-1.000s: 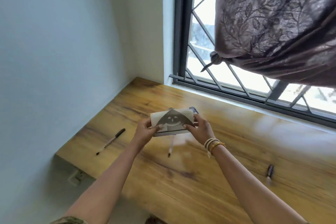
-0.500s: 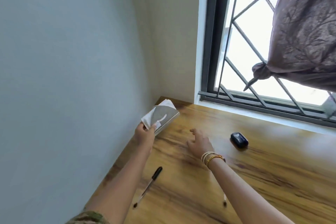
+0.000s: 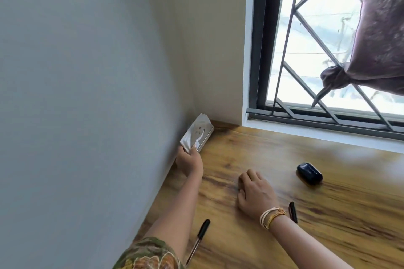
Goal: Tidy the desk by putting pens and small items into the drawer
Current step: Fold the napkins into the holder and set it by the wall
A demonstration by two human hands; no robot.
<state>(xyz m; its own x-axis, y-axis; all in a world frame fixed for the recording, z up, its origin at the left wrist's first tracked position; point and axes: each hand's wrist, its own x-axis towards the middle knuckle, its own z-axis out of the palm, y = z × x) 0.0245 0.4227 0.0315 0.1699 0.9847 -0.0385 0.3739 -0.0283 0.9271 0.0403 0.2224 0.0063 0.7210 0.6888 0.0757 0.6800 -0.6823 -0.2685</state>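
Pale walls (image 3: 87, 72) meet in a corner at the far left end of a wooden desk (image 3: 273, 236), with a dark-framed window (image 3: 262, 50) behind a metal grille (image 3: 306, 22) along the desk's far edge. A brownish curtain (image 3: 382, 39), knotted at its lower end, hangs across the upper right of the window. On the desk, the left hand (image 3: 189, 162) reaches toward the corner and grips the near end of a small white box (image 3: 197, 134) with a grey printed face, thumb on top and fingers curled under it; the box is tilted against the left wall, and whether its far end touches the desk cannot be told. The right hand (image 3: 254, 194) lies palm down on the wood with its fingers loosely bent and close together, holding nothing, thread and bead bracelets (image 3: 271, 216) around its wrist. A dark blue rounded case (image 3: 309, 173) sits on the desk to the right of that hand, well apart from it. A black-capped pen (image 3: 197, 241) lies beside the left forearm, near the patterned sleeve (image 3: 148, 255), and a black marker (image 3: 293, 212) lies just beside the right wrist.
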